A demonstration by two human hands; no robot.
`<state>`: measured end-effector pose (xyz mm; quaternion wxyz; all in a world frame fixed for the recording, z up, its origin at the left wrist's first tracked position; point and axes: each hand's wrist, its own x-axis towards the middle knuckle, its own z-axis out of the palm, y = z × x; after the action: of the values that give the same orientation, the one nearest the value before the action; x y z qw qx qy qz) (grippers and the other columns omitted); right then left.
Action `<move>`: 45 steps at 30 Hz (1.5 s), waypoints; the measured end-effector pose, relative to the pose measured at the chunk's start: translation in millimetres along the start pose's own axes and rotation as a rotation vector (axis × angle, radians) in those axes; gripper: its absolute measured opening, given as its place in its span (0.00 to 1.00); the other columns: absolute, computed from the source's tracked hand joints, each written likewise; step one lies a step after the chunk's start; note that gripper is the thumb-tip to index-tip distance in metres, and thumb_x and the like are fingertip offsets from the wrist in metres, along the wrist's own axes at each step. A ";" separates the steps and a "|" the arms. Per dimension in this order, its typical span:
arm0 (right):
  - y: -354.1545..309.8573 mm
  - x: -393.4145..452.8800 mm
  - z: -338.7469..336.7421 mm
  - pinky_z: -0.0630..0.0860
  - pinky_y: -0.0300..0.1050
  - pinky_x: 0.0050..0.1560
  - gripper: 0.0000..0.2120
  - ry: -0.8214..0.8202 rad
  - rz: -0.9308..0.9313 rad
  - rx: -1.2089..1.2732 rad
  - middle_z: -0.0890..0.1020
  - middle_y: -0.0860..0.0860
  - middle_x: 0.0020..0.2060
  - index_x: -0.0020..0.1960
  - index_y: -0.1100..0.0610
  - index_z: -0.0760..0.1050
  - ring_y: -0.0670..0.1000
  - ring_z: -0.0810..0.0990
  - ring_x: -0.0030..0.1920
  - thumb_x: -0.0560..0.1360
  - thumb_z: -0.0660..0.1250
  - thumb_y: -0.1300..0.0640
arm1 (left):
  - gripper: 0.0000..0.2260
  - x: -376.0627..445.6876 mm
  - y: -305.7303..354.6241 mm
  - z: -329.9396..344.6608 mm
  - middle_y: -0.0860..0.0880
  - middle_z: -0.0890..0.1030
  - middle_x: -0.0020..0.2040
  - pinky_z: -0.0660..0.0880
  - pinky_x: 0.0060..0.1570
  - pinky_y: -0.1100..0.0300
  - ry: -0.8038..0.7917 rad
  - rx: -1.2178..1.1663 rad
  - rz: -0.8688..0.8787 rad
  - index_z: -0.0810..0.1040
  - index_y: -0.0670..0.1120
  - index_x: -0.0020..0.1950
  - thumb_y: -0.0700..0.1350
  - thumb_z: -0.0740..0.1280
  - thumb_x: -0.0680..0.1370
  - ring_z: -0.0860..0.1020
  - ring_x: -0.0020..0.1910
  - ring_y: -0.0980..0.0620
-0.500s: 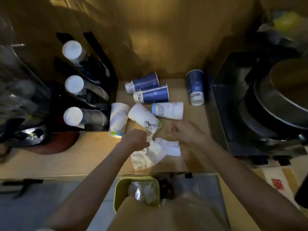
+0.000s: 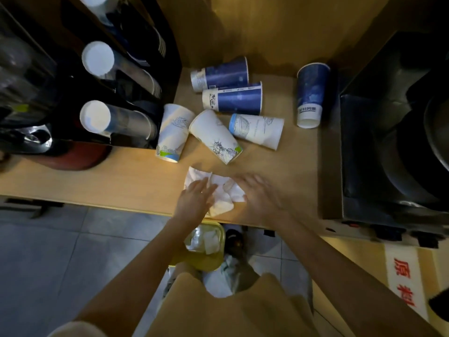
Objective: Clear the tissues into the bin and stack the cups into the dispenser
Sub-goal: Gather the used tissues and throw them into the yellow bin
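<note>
I am seeing my left hand (image 2: 194, 200) and right hand (image 2: 261, 194) lying flat with fingers spread on the white tissues (image 2: 220, 190), near the front edge of the surface (image 2: 109, 181). The yellow bin (image 2: 206, 262) is sitting on the floor just below.

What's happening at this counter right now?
A person has both hands, left hand and right hand, open around a crumpled white tissue near the counter edge, above the yellow bin on the floor, which already holds tissues. Six paper cups are loose on the counter, none yet added to the black cup dispenser.
</note>
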<state>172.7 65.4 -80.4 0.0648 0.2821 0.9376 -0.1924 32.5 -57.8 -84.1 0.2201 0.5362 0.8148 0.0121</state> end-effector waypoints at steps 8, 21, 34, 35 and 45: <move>-14.1 -1.5 12.8 0.75 0.52 0.38 0.14 -0.022 0.020 0.075 0.80 0.62 0.43 0.46 0.63 0.78 0.63 0.79 0.44 0.68 0.56 0.59 | 0.08 -36.6 -11.4 2.3 0.42 0.82 0.48 0.75 0.39 0.51 0.120 -0.132 -0.250 0.83 0.46 0.49 0.38 0.68 0.72 0.79 0.45 0.38; -107.3 -63.2 79.4 0.70 0.50 0.45 0.11 0.149 0.044 0.463 0.82 0.61 0.47 0.49 0.62 0.78 0.62 0.79 0.48 0.73 0.61 0.57 | 0.07 -133.0 -73.6 54.7 0.38 0.84 0.44 0.73 0.40 0.54 0.146 -0.493 -0.495 0.81 0.43 0.48 0.43 0.70 0.72 0.80 0.46 0.39; -91.0 -72.8 255.8 0.69 0.42 0.40 0.10 0.120 0.252 0.494 0.84 0.62 0.44 0.54 0.60 0.79 0.61 0.80 0.44 0.73 0.66 0.62 | 0.10 -144.9 -124.2 203.3 0.38 0.84 0.47 0.68 0.41 0.60 0.114 -0.615 -0.597 0.81 0.43 0.53 0.43 0.69 0.73 0.80 0.46 0.40; -85.8 -69.0 272.3 0.69 0.43 0.41 0.11 0.095 0.270 0.506 0.84 0.61 0.46 0.56 0.59 0.77 0.61 0.80 0.46 0.74 0.65 0.62 | 0.10 -138.2 -128.1 216.6 0.39 0.84 0.47 0.69 0.41 0.60 0.113 -0.653 -0.616 0.81 0.43 0.53 0.42 0.69 0.73 0.80 0.46 0.41; -46.9 -19.2 441.8 0.67 0.38 0.47 0.10 -0.132 0.411 0.498 0.81 0.60 0.53 0.55 0.63 0.77 0.57 0.78 0.55 0.75 0.62 0.66 | 0.08 -60.0 -155.0 358.3 0.38 0.84 0.50 0.69 0.44 0.61 0.047 -0.695 -0.565 0.80 0.36 0.51 0.36 0.67 0.73 0.81 0.48 0.41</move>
<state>168.4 -155.8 -466.2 0.0920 0.4594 0.7791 -0.4165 50.7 -253.9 -426.5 0.3633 0.1864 0.8816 0.2367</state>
